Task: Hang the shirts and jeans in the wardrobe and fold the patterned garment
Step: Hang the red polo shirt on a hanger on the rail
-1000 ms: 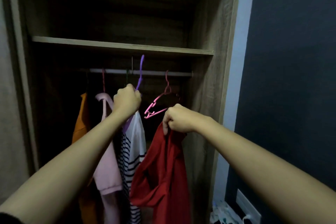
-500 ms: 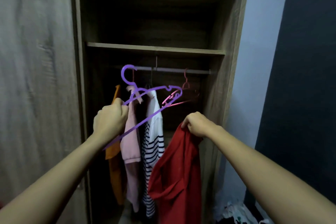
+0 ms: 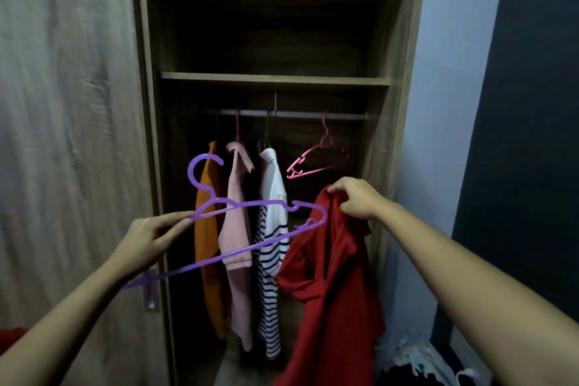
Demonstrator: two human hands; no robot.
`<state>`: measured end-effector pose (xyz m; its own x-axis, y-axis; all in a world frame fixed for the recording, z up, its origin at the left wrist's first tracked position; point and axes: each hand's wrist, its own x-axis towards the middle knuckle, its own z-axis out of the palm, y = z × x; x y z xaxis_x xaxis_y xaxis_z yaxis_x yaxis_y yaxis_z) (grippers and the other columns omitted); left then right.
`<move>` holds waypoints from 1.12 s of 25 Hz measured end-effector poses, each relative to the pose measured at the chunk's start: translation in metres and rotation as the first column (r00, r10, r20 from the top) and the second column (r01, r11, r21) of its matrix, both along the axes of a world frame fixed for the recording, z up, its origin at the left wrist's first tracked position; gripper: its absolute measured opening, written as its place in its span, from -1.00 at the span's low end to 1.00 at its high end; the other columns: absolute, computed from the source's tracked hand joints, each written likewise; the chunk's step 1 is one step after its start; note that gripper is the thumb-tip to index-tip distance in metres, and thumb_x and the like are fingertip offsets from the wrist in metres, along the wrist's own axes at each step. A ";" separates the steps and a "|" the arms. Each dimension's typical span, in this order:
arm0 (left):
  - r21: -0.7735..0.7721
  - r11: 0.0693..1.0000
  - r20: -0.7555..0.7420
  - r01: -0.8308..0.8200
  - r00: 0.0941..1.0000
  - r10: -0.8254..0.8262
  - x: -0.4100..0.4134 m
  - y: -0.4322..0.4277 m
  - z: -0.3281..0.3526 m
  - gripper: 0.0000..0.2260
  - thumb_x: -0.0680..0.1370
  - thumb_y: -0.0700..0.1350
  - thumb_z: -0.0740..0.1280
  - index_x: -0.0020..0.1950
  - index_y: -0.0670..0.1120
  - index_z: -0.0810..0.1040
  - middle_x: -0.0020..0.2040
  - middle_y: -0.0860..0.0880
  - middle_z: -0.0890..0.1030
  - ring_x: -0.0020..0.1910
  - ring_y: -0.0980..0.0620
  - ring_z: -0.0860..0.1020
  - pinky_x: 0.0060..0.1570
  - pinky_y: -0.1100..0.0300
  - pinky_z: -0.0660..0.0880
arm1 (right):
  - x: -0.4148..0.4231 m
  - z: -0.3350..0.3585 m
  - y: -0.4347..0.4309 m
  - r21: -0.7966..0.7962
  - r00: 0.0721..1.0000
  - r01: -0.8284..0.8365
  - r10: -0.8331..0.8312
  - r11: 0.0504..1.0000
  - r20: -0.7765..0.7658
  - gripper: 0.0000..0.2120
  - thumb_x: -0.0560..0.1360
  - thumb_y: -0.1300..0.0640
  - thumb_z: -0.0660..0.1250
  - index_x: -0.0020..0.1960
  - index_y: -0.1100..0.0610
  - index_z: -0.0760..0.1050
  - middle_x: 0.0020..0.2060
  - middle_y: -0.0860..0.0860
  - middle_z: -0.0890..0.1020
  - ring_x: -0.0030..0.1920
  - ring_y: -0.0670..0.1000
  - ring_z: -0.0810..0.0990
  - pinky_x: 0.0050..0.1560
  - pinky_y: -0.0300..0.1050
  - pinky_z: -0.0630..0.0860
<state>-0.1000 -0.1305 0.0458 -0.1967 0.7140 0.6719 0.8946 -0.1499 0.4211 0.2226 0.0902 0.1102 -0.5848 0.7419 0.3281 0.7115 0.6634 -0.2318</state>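
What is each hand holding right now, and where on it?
The left hand pinches the purple hanger at the left end of its shoulder bar. The right hand grips the red shirt by its bunched top edge.

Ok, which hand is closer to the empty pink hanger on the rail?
Right. The right hand grips the red shirt just below the pink hanger; the left hand, holding the purple hanger, is lower-left.

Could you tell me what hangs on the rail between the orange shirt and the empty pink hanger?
In the head view, two shirts hang there: a pink shirt, then a striped shirt.
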 end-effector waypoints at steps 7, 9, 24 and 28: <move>0.089 0.996 -0.154 0.028 0.988 -0.014 0.040 0.047 -0.027 -0.51 0.44 0.37 0.07 0.08 0.13 0.61 -0.07 0.04 0.71 -0.11 -0.02 0.67 -0.21 0.11 0.58 | -0.074 0.004 -0.052 0.060 0.965 -0.234 0.224 0.970 0.133 -0.48 0.31 0.27 0.30 0.27 0.07 0.50 0.26 0.04 0.52 0.30 0.08 0.45 0.31 -0.01 0.38; 0.158 0.987 -0.099 -0.002 0.995 0.018 0.050 0.053 -0.044 -0.52 0.45 0.38 0.06 0.09 0.14 0.57 -0.13 0.00 0.71 -0.17 -0.04 0.67 -0.27 0.10 0.57 | -0.085 0.010 -0.069 0.067 0.957 -0.264 0.252 0.962 0.146 -0.54 0.36 0.19 0.29 0.25 -0.01 0.51 0.27 -0.05 0.52 0.30 0.03 0.44 0.30 0.01 0.39; 0.567 0.820 -0.175 -0.074 0.962 0.208 0.046 0.038 -0.062 -0.75 0.57 0.10 0.10 0.09 0.01 0.45 0.00 -0.07 0.37 -0.12 -0.09 0.36 -0.13 0.05 0.32 | -0.118 0.026 -0.070 0.707 0.971 -0.213 0.225 0.674 0.078 -0.44 0.43 -0.36 -0.07 -0.26 0.07 0.44 -0.39 0.10 0.62 -0.34 0.20 0.63 -0.43 -0.15 0.26; -0.067 0.994 -0.082 -0.086 0.993 0.081 0.051 0.057 -0.123 -0.68 0.38 0.35 0.17 0.07 0.34 0.49 0.16 -0.03 0.36 0.04 -0.05 0.39 -0.05 -0.06 0.48 | -0.112 0.046 -0.082 0.752 0.962 -0.170 0.272 0.637 -0.012 -0.52 0.46 -0.31 0.00 -0.23 0.06 0.43 -0.38 0.05 0.63 -0.32 0.15 0.64 -0.43 -0.18 0.21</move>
<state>-0.0488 -0.0738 -0.0768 -0.2057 0.7436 0.6362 0.9337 -0.0456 0.3552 0.1104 0.0087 0.1566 -0.6193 0.0763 0.7815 0.5224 0.7830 0.3375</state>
